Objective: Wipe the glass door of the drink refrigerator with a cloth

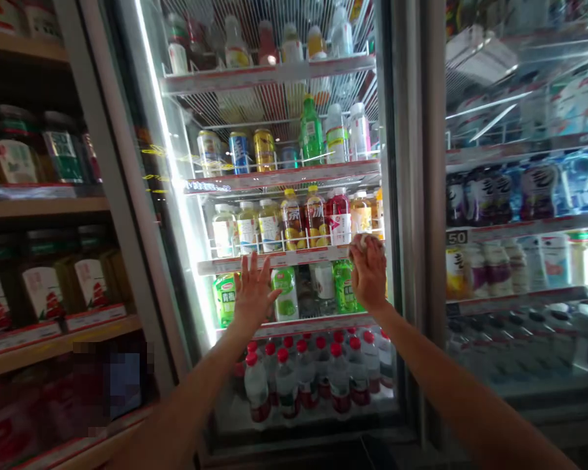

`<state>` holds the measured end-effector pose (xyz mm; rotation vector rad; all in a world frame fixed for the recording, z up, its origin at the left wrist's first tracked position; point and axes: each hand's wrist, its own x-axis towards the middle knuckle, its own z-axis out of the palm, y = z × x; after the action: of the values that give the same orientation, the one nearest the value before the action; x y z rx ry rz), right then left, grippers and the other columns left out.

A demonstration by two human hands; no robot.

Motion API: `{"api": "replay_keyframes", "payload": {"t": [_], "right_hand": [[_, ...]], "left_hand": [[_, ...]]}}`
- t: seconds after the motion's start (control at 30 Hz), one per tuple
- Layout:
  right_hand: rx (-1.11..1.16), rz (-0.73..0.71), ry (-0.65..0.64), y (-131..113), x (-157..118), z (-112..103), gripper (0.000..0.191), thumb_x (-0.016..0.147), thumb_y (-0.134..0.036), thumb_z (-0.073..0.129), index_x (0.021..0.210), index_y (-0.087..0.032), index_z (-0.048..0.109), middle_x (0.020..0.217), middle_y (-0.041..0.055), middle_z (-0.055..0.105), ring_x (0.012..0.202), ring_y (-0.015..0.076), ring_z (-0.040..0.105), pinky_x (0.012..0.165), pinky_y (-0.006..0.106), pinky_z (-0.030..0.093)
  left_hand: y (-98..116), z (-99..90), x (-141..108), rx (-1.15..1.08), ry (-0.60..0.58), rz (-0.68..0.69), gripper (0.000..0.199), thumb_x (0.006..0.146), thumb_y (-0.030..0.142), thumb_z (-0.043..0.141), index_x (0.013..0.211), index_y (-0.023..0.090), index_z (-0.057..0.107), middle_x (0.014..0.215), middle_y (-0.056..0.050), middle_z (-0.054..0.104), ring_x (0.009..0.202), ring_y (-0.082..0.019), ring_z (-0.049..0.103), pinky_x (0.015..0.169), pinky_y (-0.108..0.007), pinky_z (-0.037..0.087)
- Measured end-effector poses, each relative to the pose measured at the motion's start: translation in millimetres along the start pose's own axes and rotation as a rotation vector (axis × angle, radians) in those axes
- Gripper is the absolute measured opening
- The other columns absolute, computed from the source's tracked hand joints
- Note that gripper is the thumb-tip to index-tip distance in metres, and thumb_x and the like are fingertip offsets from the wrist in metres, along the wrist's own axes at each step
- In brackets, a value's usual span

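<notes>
In the head view, a tall drinks fridge with a glass door [269, 186] stands before me. My left hand [252, 290] is stretched toward the glass, palm forward and fingers spread, holding nothing. Whether it presses on the glass I cannot tell. My right hand [368, 274] is closed on a crumpled light cloth [366, 243] near the door's right side, at the height of a shelf edge [298, 256]. Only part of the cloth shows above the fingers. Behind the hands are green cartons [285, 292] and a row of bottled drinks [293, 219].
Red-capped water bottles [301, 372] fill the fridge bottom. A metal door frame [418, 215] runs upright at the right, beside another fridge with dark-labelled bottles [539, 189]. At the left, wooden shelves [44, 207] carry large jars [42, 281].
</notes>
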<state>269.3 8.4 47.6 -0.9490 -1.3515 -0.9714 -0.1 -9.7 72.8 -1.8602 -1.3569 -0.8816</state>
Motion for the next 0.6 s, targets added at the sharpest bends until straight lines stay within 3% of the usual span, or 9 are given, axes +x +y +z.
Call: {"api": "replay_keyframes", "payload": {"t": [0.1,0.23,0.3,0.4,0.53,0.6], "right_hand": [[0.002,0.043,0.018,-14.1,-0.8,4.4,0.052,0.083,-0.013,0.041,0.135,-0.021,0.039,0.150,0.0095,0.018,0.138,0.0273,0.015,0.106,0.053,0.027],[0.066,-0.149,-0.177,-63.1,-14.7,13.9,0.049,0.081,-0.013,0.044,0.129,-0.021,0.047,0.143,0.0093,0.036,0.138,0.0252,0.018,0.107,0.049,0.028],[0.091,-0.243,-0.259,-72.5,-20.4,14.6,0.049,0.080,-0.013,0.046,0.128,-0.023,0.049,0.140,0.0075,0.041,0.137,0.0235,0.021,0.108,0.047,0.027],[0.086,-0.224,-0.237,-50.4,-21.2,7.7,0.048,0.081,-0.012,0.046,0.127,-0.024,0.050,0.141,0.0070,0.041,0.137,0.0227,0.023,0.108,0.047,0.028],[-0.016,0.034,0.002,1.1,-9.0,-2.9,0.049,0.082,-0.011,0.042,0.131,-0.019,0.046,0.148,0.0113,0.026,0.137,0.0274,0.020,0.105,0.052,0.030],[-0.025,0.109,0.076,6.1,-3.3,-2.0,0.051,0.082,-0.011,0.041,0.133,-0.018,0.042,0.150,0.0120,0.020,0.137,0.0290,0.019,0.105,0.054,0.029]], "left_hand": [[0.5,0.4,-0.1,0.000,0.000,-0.011,0.075,0.078,0.041,0.059,0.141,0.018,0.025,0.150,-0.017,0.013,0.138,-0.034,0.005,0.106,-0.058,0.020],[1.5,-0.6,0.3,0.013,0.000,-0.014,0.073,0.079,0.042,0.057,0.140,0.017,0.027,0.150,-0.018,0.013,0.138,-0.034,0.006,0.105,-0.058,0.021],[2.0,-1.6,0.6,0.014,0.001,-0.015,0.074,0.079,0.043,0.057,0.141,0.017,0.026,0.150,-0.018,0.013,0.138,-0.034,0.006,0.104,-0.059,0.022],[2.9,-2.5,0.8,0.006,-0.008,-0.019,0.076,0.078,0.045,0.057,0.142,0.018,0.023,0.150,-0.018,0.012,0.138,-0.035,0.005,0.103,-0.060,0.023],[3.3,-0.8,0.1,-0.006,-0.026,-0.034,0.077,0.078,0.045,0.057,0.141,0.017,0.024,0.150,-0.018,0.011,0.138,-0.035,0.005,0.104,-0.060,0.020],[3.2,0.1,-0.2,-0.017,-0.023,-0.033,0.077,0.078,0.046,0.057,0.142,0.017,0.023,0.151,-0.018,0.010,0.138,-0.035,0.004,0.105,-0.060,0.019]]}}
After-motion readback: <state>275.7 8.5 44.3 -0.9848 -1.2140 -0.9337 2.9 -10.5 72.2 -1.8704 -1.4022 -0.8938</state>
